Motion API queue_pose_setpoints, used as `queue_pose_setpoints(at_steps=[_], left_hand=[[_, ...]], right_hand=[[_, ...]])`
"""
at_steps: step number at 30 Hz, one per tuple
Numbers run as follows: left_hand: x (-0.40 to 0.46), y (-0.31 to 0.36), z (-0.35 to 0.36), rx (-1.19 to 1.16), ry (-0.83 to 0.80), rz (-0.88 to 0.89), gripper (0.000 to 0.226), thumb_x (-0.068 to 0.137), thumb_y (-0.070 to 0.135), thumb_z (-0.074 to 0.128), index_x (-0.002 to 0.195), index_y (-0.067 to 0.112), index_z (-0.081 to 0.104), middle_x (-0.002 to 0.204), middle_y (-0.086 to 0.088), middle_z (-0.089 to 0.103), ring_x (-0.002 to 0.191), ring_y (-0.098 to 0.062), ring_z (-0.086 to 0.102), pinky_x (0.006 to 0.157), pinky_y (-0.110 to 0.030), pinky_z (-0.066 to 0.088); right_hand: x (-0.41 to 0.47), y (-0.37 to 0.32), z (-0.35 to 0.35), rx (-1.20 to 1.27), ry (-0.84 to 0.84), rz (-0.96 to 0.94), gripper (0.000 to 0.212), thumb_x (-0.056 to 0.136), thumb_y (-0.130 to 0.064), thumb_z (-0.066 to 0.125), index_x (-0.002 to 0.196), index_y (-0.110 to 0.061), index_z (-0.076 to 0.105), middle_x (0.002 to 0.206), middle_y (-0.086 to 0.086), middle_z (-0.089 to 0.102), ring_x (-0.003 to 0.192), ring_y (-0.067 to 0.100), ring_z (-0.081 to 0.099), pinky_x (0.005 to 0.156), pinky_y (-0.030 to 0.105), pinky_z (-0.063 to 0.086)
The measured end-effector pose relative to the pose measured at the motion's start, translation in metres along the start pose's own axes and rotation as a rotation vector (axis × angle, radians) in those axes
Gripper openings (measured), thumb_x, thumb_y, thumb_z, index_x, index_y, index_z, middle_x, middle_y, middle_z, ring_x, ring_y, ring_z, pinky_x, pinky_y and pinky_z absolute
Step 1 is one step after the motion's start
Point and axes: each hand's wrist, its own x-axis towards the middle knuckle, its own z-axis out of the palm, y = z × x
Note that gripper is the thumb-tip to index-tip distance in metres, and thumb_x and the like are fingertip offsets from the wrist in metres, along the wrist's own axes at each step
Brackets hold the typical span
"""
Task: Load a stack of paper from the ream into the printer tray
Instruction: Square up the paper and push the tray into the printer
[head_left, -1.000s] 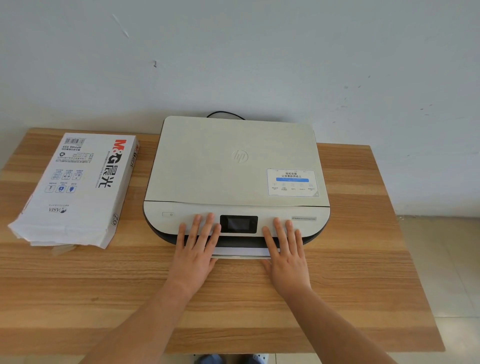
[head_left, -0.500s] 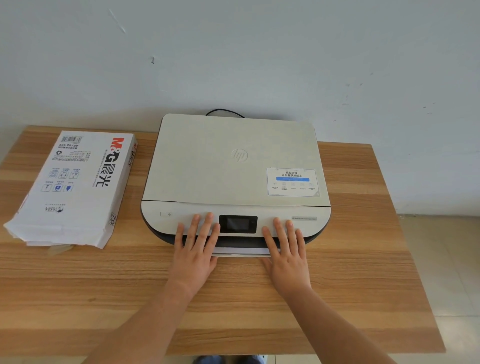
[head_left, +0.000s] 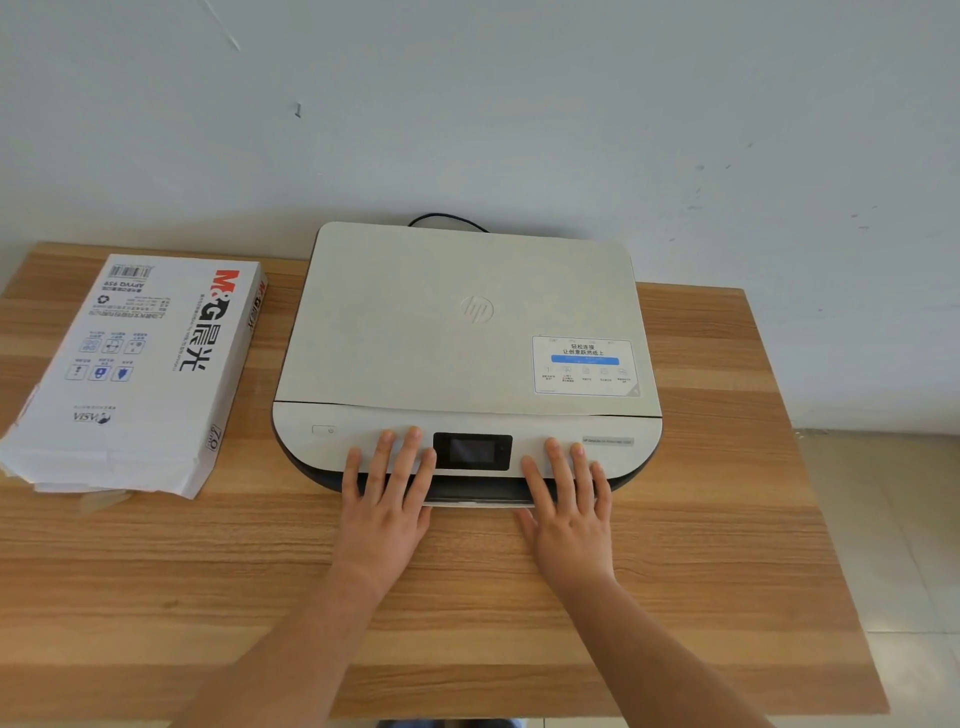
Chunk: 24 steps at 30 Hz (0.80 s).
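A flat white printer (head_left: 467, 332) with a small dark screen stands at the middle back of the wooden table (head_left: 701, 571). Its paper tray (head_left: 475, 496) shows as a thin white edge below the front panel. My left hand (head_left: 387, 499) lies flat with straight fingers on the front panel, left of the screen. My right hand (head_left: 569, 506) lies flat the same way to the right of the screen. A white paper ream (head_left: 135, 374) with red and black lettering lies at the table's left, its near end torn open.
A black cable (head_left: 449, 219) runs out behind the printer against the pale wall. The table's right edge drops off to a tiled floor (head_left: 893, 545). Bare wood stretches in front of the printer, around my forearms.
Both hands keep their place on the printer's front panel. Only the view has shifted slightly.
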Motion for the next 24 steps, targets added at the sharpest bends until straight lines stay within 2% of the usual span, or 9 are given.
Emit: queue_pose_setpoints(at_steps=[4, 7, 13, 16, 20, 24], left_hand=[[0.000, -0.003, 0.005, 0.013, 0.040, 0.013, 0.106, 0.072, 0.034, 0.079, 0.150, 0.017, 0.009, 0.160, -0.005, -0.015, 0.147, -0.031, -0.009, 0.114, -0.060, 0.008], [0.000, -0.004, 0.009, 0.022, 0.073, 0.019, 0.112, 0.072, 0.034, 0.078, 0.152, 0.018, 0.000, 0.160, -0.005, -0.015, 0.147, -0.031, -0.008, 0.114, -0.059, 0.007], [0.003, -0.002, 0.015, 0.024, 0.125, 0.013, 0.109, 0.072, 0.030, 0.079, 0.152, 0.018, 0.006, 0.160, -0.004, -0.017, 0.147, -0.030, -0.010, 0.113, -0.060, 0.007], [0.003, -0.001, 0.016, 0.024, 0.143, 0.015, 0.099, 0.072, 0.029, 0.079, 0.148, 0.015, 0.019, 0.160, -0.004, -0.017, 0.147, -0.030, -0.009, 0.112, -0.060, 0.009], [0.004, 0.000, 0.015, 0.025, 0.142, 0.016, 0.094, 0.070, 0.029, 0.081, 0.145, 0.014, 0.025, 0.160, -0.005, -0.017, 0.147, -0.030, -0.011, 0.112, -0.060, 0.009], [0.003, 0.000, 0.013, 0.033, 0.108, 0.010, 0.095, 0.069, 0.030, 0.081, 0.145, 0.014, 0.025, 0.160, -0.006, -0.019, 0.147, -0.031, -0.013, 0.111, -0.061, 0.007]], right_hand=[[0.000, -0.002, 0.005, -0.009, 0.036, 0.010, 0.061, 0.089, -0.040, 0.046, 0.145, -0.021, 0.031, 0.158, 0.012, 0.011, 0.148, 0.032, -0.006, 0.116, 0.056, 0.010], [0.002, -0.003, 0.007, 0.001, 0.051, 0.021, 0.060, 0.089, -0.040, 0.042, 0.144, -0.020, 0.031, 0.156, 0.013, 0.016, 0.148, 0.032, -0.008, 0.115, 0.056, 0.010], [0.004, -0.006, 0.012, 0.009, 0.077, 0.049, 0.056, 0.088, -0.038, 0.041, 0.142, -0.022, 0.033, 0.160, 0.008, -0.004, 0.147, 0.030, -0.011, 0.117, 0.054, 0.003], [0.005, -0.008, 0.014, 0.005, 0.090, 0.063, 0.055, 0.088, -0.038, 0.041, 0.141, -0.022, 0.034, 0.161, 0.005, -0.011, 0.147, 0.030, -0.012, 0.118, 0.053, -0.001], [0.004, -0.008, 0.017, 0.022, 0.116, 0.053, 0.054, 0.088, -0.036, 0.045, 0.138, -0.021, 0.035, 0.156, 0.010, 0.004, 0.147, 0.032, -0.009, 0.116, 0.056, 0.005], [0.005, -0.010, 0.016, 0.009, 0.076, 0.056, 0.054, 0.088, -0.036, 0.043, 0.139, -0.020, 0.033, 0.156, 0.011, 0.002, 0.147, 0.032, -0.012, 0.116, 0.056, 0.003]])
